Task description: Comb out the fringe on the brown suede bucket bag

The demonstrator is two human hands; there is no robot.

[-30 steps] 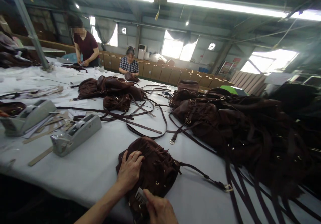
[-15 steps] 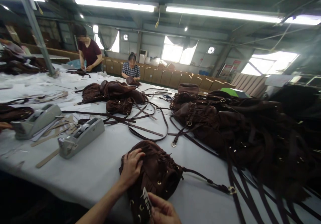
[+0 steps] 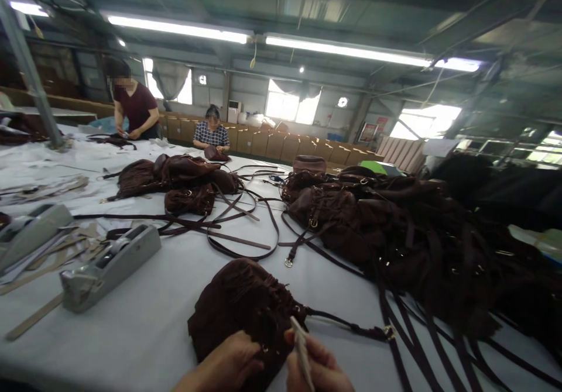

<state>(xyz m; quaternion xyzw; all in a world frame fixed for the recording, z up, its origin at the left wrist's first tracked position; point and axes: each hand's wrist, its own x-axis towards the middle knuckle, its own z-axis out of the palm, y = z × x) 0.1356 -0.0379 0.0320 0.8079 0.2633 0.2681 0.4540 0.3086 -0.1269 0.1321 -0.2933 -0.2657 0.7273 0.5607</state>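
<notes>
A dark brown suede fringed bag lies on the white table right in front of me. My left hand rests on its near edge with the fingers curled onto the suede. At the bottom edge my right hand pinches a small pale comb, held edge-on just above the bag's near side. A strap with a gold ring runs from the bag to the right.
Two grey tape dispensers stand at the left beside card strips. A big heap of brown bags fills the right, a smaller heap and loose straps the middle. Two people work at the far end.
My left hand slid from the top of the bag down to its near edge. The right hand turned the comb from flat to edge-on. The view tilted up and shifted.
</notes>
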